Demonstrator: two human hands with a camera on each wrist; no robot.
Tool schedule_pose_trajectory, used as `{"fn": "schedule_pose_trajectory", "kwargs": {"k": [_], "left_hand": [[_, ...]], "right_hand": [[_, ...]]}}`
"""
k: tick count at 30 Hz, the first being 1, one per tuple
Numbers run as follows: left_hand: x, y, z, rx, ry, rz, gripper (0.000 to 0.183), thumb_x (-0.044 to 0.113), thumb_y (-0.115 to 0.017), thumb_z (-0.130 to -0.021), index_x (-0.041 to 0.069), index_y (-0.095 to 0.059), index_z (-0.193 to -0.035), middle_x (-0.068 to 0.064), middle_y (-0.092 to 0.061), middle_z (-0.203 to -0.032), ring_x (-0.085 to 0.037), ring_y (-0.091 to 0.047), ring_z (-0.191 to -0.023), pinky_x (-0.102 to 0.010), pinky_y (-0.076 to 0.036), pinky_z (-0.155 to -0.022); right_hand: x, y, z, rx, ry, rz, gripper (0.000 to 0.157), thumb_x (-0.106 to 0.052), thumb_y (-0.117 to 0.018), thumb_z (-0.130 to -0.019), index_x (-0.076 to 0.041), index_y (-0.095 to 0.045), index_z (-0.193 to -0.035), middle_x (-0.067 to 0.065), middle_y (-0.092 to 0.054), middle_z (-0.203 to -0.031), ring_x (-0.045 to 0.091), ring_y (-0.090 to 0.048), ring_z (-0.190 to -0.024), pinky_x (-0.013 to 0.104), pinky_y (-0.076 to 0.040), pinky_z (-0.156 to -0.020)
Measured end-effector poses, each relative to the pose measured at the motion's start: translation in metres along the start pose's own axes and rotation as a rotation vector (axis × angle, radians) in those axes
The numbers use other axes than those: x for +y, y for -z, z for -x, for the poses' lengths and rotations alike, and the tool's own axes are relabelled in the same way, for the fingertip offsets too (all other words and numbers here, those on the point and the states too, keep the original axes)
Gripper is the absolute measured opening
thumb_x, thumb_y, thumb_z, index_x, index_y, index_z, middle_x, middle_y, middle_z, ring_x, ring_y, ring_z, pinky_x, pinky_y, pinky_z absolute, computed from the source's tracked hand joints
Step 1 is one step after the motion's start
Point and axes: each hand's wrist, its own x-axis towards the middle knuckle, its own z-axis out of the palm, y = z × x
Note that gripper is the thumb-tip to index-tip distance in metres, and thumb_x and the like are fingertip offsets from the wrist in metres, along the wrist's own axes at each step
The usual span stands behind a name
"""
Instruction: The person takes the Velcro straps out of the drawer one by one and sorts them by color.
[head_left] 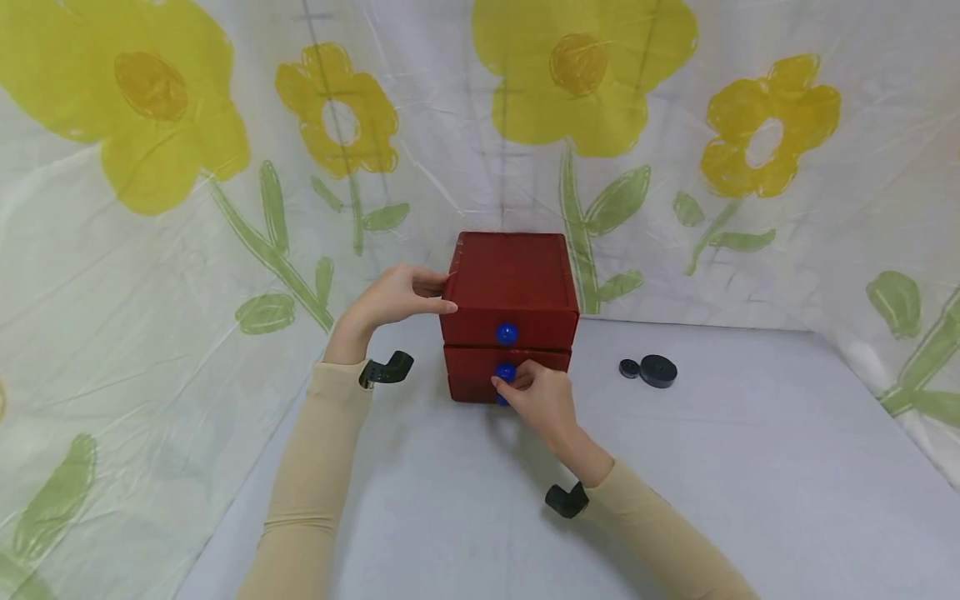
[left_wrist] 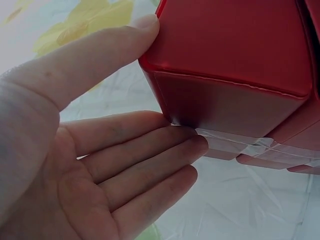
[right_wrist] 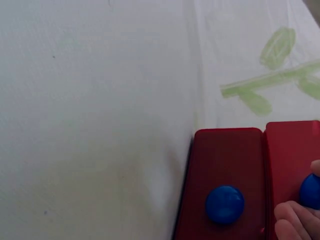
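A red drawer box (head_left: 512, 271) with round blue knobs stands on the table against the back cloth. My left hand (head_left: 401, 296) is at its upper left side. In the left wrist view, the thumb (left_wrist: 125, 37) touches an edge of the box, and the other fingers (left_wrist: 150, 172) lie straight along its side. With thumb and fingers, my right hand (head_left: 542, 400) pinches the middle blue knob (head_left: 506, 372). Above it, the top knob (head_left: 507, 334) is free, while the lowest knob (head_left: 503, 400) is partly covered by the right hand. The right wrist view shows the lowest knob (right_wrist: 225, 205) uncovered.
Two black round discs, a small one (head_left: 629, 368) and a larger one (head_left: 658, 371), lie on the white table (head_left: 750, 467) right of the box. A white cloth (head_left: 450, 100) with yellow flowers hangs behind and at both sides. Clear tape (left_wrist: 260, 145) runs along the box's side.
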Motion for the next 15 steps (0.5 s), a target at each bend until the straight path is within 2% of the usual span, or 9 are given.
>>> {"fn": "schedule_pose_trajectory", "kwargs": {"k": [15], "left_hand": [[-0.002, 0.0, -0.001, 0.01, -0.004, -0.009, 0.068, 0.05, -0.076, -0.074, 0.018, -0.059, -0.131, -0.002, -0.062, -0.128, -0.019, -0.058, -0.117, -0.042, -0.048, -0.097]], "right_hand": [[-0.004, 0.006, 0.015, -0.004, 0.032, -0.007, 0.032, -0.041, -0.079, -0.075, -0.012, -0.065, -0.068, -0.003, -0.067, -0.062, 0.006, -0.061, -0.056, 0.018, -0.048, -0.051]]}}
